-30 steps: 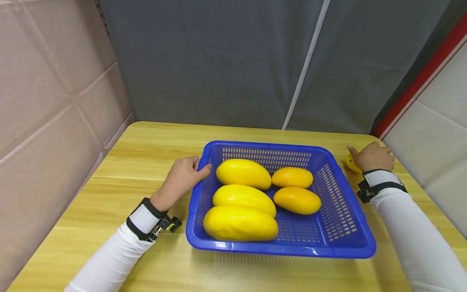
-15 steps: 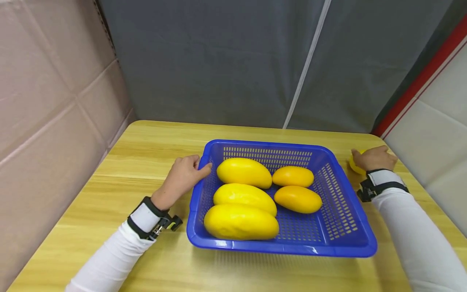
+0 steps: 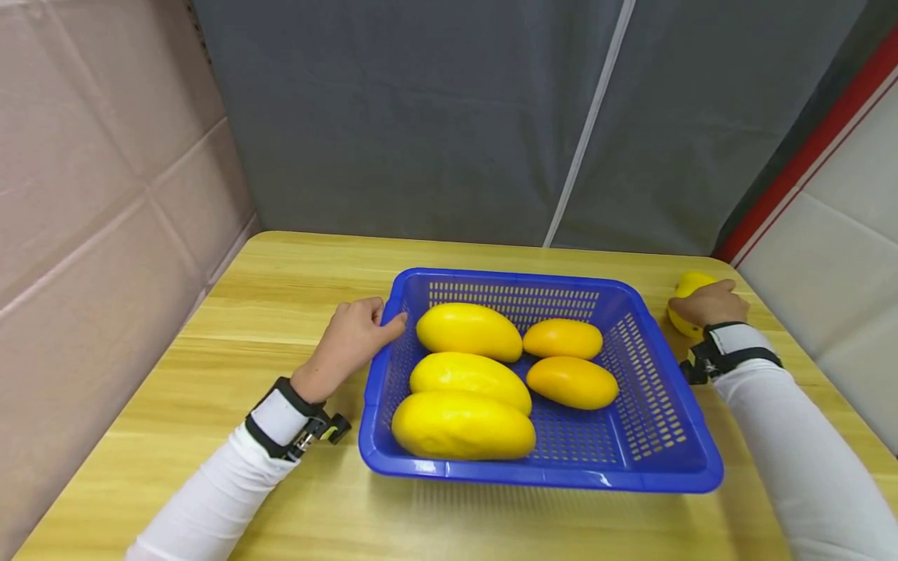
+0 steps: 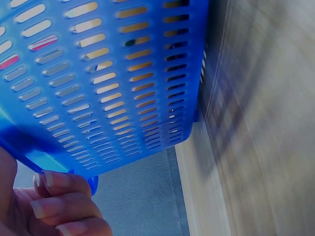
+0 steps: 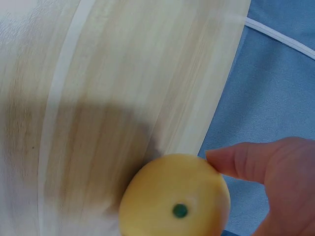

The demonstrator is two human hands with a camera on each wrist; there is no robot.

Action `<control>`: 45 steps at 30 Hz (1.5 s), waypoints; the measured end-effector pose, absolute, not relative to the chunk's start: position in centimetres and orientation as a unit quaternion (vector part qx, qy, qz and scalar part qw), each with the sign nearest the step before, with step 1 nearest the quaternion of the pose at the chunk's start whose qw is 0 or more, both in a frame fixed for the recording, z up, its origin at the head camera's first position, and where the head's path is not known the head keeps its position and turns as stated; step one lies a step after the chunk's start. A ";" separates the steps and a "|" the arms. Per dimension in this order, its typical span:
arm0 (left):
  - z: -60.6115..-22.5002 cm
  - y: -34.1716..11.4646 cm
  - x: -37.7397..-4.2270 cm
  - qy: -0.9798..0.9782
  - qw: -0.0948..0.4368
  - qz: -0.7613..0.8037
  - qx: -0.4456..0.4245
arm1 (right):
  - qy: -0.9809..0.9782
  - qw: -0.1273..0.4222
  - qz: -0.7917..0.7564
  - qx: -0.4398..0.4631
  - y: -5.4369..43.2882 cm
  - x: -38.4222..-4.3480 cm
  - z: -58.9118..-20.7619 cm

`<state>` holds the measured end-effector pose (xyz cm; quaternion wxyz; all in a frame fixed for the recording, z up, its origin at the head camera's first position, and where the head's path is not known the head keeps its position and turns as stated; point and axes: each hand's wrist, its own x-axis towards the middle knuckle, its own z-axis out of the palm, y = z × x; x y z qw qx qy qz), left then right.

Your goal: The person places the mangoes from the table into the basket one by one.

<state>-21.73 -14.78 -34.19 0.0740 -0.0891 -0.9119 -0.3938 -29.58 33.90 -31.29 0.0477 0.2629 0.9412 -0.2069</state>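
My left hand grips the left rim of a blue plastic basket, thumb over the top; in the left wrist view its curled fingers lie under the rim. Inside the basket, 3 large yellow mangoes lie on the left. To their right are 2 smaller orange-yellow mangoes. At the table's far right, my right hand holds another yellow mango. The right wrist view shows my thumb against that mango, which has a green spot on its end; the other fingers are hidden.
The basket stands on a light wooden table. A grey curtain hangs behind the far edge. Pale padded panels rise at the left and right sides, close to the table.
My right hand has shifted slightly on the mango at the far right, and more of that mango shows now. The left hand and the basket have stayed in place.
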 end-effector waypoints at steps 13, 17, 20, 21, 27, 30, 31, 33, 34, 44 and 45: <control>-34.3 -14.6 -21.7 -0.909 0.070 -0.400 -0.091 | 0.953 0.012 -0.194 0.234 35.7 -29.5 -32.5; -34.2 -14.6 -21.6 -0.909 0.071 -0.401 -0.092 | 0.956 -0.013 -0.207 0.208 36.4 -29.3 -32.6; -34.2 -14.7 -21.6 -0.908 0.072 -0.402 -0.093 | 0.960 -0.040 -0.209 0.182 36.4 -29.0 -32.3; -34.2 -14.7 -21.7 -0.908 0.072 -0.402 -0.093 | 0.962 -0.053 -0.208 0.170 36.3 -29.0 -32.2; -34.1 -14.7 -21.8 -0.906 0.079 -0.405 -0.095 | 0.970 -0.119 -0.195 0.088 35.7 -28.1 -30.6; -34.1 -14.7 -21.8 -0.905 0.077 -0.407 -0.095 | 0.970 -0.133 -0.195 0.061 35.4 -27.5 -29.7; -34.1 -14.8 -21.8 -0.905 0.075 -0.408 -0.094 | 0.969 -0.138 -0.195 0.055 35.3 -27.3 -29.4; -34.1 -14.8 -21.7 -0.906 0.071 -0.408 -0.091 | 0.969 -0.142 -0.196 0.046 34.9 -27.0 -29.0; -34.1 -14.8 -21.7 -0.906 0.070 -0.408 -0.089 | 0.969 -0.143 -0.197 0.042 34.6 -26.8 -28.7; -34.2 -14.7 -21.8 -0.906 0.070 -0.409 -0.090 | 0.967 -0.158 -0.199 0.009 32.8 -25.1 -26.9; -34.2 -14.8 -21.8 -0.905 0.070 -0.410 -0.090 | 0.967 -0.159 -0.198 0.006 32.6 -24.9 -26.7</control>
